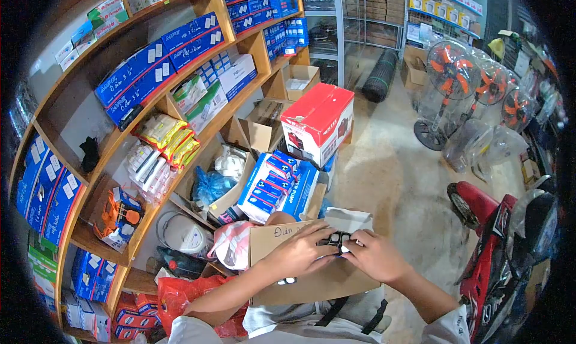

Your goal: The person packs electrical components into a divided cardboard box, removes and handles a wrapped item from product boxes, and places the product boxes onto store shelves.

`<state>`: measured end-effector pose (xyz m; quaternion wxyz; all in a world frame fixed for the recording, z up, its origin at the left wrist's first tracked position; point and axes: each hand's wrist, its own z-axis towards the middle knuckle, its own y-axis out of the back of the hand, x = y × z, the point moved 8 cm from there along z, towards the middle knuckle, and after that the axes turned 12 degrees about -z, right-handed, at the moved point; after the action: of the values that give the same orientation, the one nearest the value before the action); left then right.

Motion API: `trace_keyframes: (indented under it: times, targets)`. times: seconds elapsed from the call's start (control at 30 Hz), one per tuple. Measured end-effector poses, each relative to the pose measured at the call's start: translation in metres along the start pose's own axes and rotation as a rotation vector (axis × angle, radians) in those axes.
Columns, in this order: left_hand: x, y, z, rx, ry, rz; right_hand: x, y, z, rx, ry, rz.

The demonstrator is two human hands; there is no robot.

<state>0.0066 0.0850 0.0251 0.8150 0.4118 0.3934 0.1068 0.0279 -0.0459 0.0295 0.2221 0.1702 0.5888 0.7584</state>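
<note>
My left hand (pixel 300 248) and my right hand (pixel 377 255) meet over an open cardboard box (pixel 270 231) with handwriting on its upright flap. Both hands are closed on a small black part with white rounded pieces (pixel 332 240); its kind is too small to make out. Fingers cover much of it. Just beyond my fingertips is a whitish-grey flap or sheet (pixel 354 218). Below my left forearm, at the box, lies another small black-and-white piece (pixel 287 280).
Wooden shelves (pixel 162 92) with blue boxes curve along the left. Ahead stand a red-and-white carton (pixel 318 119) and blue-and-white boxes (pixel 270 188). A red plastic bag (pixel 192 296) lies left. A red motorbike (pixel 489 242) and wrapped fans (pixel 450 74) stand right.
</note>
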Motion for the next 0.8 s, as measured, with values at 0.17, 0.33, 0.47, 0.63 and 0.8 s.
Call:
trace_keyframes:
  times: [0.17,0.33,0.47,0.63,0.8]
  targets:
    - [0.006,0.000,0.003,-0.082,0.034,-0.092,-0.004,0.002,-0.002,-0.019,0.009,0.058]
    - [0.012,-0.002,0.001,-0.135,0.037,-0.154,-0.009,0.001,-0.002,-0.030,-0.048,0.138]
    - [0.014,0.000,0.001,-0.170,0.056,-0.185,-0.007,0.010,0.005,0.034,0.023,0.093]
    - [0.016,0.002,0.004,-0.166,0.079,-0.225,-0.004,0.014,0.016,0.111,0.081,0.059]
    - [0.016,0.004,0.005,-0.164,0.101,-0.247,-0.007,0.011,0.016,0.161,0.056,0.095]
